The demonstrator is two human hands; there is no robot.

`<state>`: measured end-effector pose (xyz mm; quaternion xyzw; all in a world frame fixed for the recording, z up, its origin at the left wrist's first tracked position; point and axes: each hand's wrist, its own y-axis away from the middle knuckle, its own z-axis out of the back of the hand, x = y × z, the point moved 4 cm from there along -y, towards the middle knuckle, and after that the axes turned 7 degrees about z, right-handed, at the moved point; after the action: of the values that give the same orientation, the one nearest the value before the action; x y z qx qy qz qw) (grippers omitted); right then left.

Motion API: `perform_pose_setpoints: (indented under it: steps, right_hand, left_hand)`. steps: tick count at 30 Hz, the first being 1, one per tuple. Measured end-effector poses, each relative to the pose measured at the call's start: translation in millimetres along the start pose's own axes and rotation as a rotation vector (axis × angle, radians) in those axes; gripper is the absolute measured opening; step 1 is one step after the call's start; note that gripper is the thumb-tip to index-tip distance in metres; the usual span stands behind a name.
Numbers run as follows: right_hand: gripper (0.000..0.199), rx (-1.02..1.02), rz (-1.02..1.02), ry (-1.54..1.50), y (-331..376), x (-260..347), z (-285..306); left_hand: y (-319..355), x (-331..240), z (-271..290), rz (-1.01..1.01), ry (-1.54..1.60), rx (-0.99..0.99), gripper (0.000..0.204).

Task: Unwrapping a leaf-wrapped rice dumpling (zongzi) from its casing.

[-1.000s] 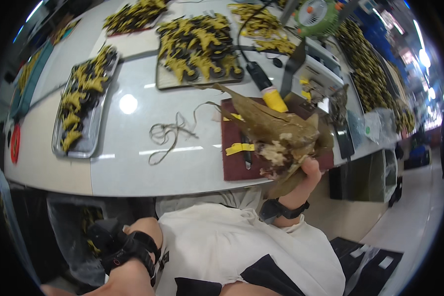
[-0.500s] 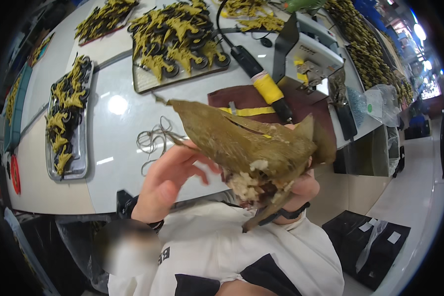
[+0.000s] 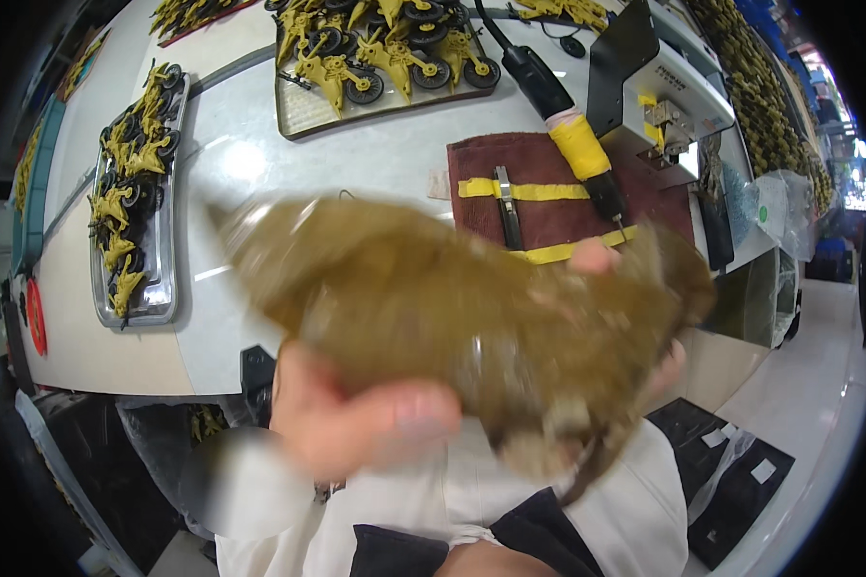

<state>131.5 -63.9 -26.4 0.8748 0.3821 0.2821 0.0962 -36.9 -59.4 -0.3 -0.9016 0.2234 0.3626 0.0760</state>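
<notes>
Leaf-wrapped food [image 3: 471, 317], brown and blurred, is held at chest height over the tabletop [image 3: 260, 192] edge. Left hand [image 3: 356, 413] is closed beneath at 7 o'clock, right hand [image 3: 635, 317] at 3 o'clock. Soft, light, probably greasy; best cradled underneath.

Person: white top with dark panel at the front, bare left hand [image 3: 356, 418], left sleeve blurred.

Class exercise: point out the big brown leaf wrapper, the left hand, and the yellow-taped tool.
brown leaf wrapper [image 3: 433, 298], head view, broad middle.
left hand [image 3: 356, 423], head view, knuckles.
yellow-taped tool [image 3: 579, 144], head view, yellow tape band.
</notes>
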Motion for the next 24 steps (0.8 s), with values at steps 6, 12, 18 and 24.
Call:
perform_pose_setpoints:
  steps: [6,12,18,24]
  right_hand:
    - [0.009,0.471,0.659,0.350,-10,7,-68]
    - [0.010,0.428,0.502,0.404,3,4,-75]
    - [0.011,0.492,0.531,0.484,6,5,-78]
    - [0.012,0.517,0.465,0.536,-1,12,-76]
  left_hand:
    - [16,-5,-33,-0.207,-0.081,0.197,0.033]
    - [12,-8,-48,-0.249,0.117,0.261,0.024]
    - [23,-3,-45,-0.294,0.295,0.189,0.026]
    - [11,-6,-44,-0.221,0.261,0.307,0.016]
